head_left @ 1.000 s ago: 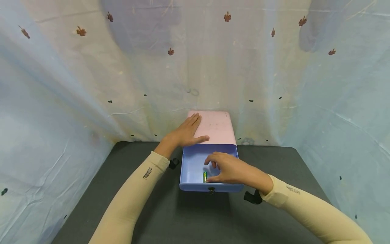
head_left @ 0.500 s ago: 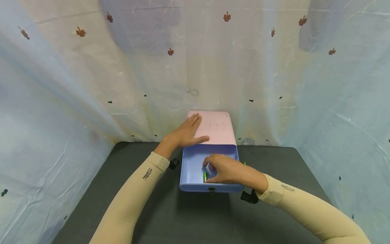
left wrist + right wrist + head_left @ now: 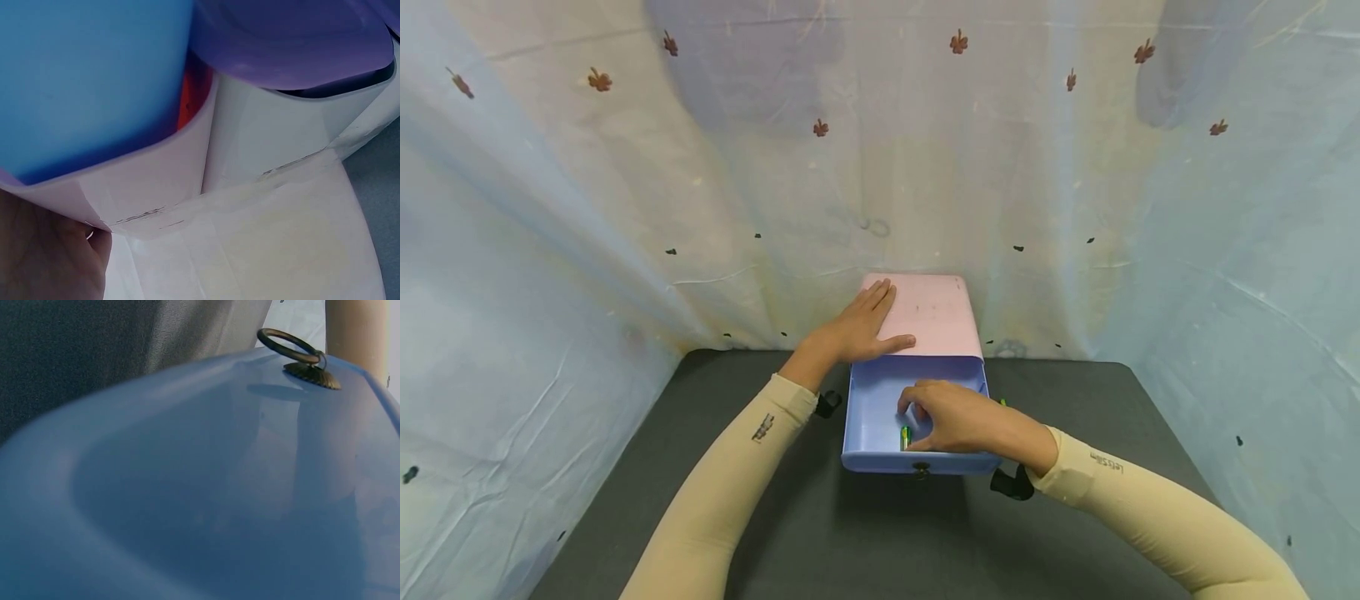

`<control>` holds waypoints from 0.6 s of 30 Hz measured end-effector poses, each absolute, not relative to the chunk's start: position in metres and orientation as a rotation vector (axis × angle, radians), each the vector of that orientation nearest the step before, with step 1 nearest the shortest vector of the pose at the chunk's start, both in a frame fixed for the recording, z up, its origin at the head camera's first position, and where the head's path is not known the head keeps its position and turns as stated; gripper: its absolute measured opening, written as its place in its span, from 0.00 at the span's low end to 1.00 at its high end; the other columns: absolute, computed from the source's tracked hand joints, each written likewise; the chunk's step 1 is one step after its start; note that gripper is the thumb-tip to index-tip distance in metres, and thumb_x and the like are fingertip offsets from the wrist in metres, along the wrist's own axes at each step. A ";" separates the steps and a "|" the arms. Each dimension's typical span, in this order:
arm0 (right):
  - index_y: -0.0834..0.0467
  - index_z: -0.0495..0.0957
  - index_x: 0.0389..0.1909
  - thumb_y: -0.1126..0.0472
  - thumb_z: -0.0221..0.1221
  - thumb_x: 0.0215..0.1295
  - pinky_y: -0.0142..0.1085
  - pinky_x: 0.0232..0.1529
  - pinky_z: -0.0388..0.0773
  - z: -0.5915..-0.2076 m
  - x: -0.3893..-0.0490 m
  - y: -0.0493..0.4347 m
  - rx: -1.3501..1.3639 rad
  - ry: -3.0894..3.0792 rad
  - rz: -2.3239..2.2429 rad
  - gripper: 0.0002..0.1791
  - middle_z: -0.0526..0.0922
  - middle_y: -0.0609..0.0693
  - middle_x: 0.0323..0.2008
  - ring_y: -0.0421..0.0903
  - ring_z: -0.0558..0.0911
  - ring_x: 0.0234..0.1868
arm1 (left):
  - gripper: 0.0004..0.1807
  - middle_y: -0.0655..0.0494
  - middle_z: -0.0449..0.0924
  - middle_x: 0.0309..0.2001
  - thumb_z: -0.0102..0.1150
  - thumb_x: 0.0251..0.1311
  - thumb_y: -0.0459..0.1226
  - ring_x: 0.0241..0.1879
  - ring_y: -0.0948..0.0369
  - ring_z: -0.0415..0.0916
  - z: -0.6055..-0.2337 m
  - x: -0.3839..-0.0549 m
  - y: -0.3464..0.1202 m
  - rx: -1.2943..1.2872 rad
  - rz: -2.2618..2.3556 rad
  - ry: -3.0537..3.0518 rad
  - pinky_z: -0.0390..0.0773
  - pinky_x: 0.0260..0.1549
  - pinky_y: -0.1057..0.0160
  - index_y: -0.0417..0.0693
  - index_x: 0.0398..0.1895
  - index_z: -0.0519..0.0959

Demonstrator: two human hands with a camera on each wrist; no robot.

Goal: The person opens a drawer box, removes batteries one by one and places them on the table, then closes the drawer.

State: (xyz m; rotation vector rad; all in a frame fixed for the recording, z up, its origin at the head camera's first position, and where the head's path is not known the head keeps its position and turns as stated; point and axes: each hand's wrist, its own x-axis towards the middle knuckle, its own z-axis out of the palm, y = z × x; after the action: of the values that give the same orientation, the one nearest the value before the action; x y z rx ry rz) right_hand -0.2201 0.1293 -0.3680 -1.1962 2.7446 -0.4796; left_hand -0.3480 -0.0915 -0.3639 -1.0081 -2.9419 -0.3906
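My left hand (image 3: 853, 329) lies flat on the pink top of a small drawer unit (image 3: 932, 312), fingers straight and thumb spread towards its front edge. A blue drawer (image 3: 872, 392) is pulled out of the unit towards me. Over its inside, my right hand (image 3: 958, 417) has bent fingers with a gap between them and the thumb. A small green battery-like cylinder (image 3: 906, 437) lies in the drawer near the front wall, right by the thumb tip. The drawer's front carries a brass ring pull (image 3: 290, 347), seen in the right wrist view. The right palm's underside is hidden.
The unit stands on a dark table (image 3: 760, 517), close to a pale hanging sheet (image 3: 917, 167). A bit of green (image 3: 1003, 402) shows beyond the right wrist. In the left wrist view, a purple drawer front (image 3: 300, 44) sits in a neighbouring pale casing.
My right hand has shifted slightly left over the drawer, its fingers bending a little more. A bit of green has come into view behind the wrist. My left hand has stayed still.
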 end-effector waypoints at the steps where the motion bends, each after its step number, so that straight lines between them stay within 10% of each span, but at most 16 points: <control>1: 0.57 0.85 0.49 0.51 0.80 0.59 0.34 0.38 0.75 -0.368 -0.220 0.129 -1.196 2.746 -0.476 0.23 0.78 0.47 0.34 0.39 0.74 0.34 | 0.59 0.41 0.31 0.88 0.46 0.76 0.69 0.87 0.51 0.27 -0.364 -0.348 -0.092 -1.008 -0.388 -2.944 0.32 0.85 0.54 0.37 0.88 0.36; 18: 0.56 0.85 0.47 0.51 0.80 0.59 0.34 0.39 0.75 -0.370 -0.222 0.132 -1.197 2.761 -0.446 0.21 0.78 0.45 0.34 0.39 0.74 0.34 | 0.60 0.40 0.31 0.88 0.47 0.76 0.69 0.87 0.50 0.27 -0.362 -0.346 -0.091 -1.004 -0.380 -2.948 0.33 0.85 0.54 0.35 0.87 0.37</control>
State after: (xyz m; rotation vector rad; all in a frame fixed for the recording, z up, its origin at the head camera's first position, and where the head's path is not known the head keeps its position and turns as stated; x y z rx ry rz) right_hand -0.2224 0.1322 -0.3695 -1.1974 2.7614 -0.4463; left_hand -0.3464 -0.0909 -0.3616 -1.0042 -2.9481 -0.3797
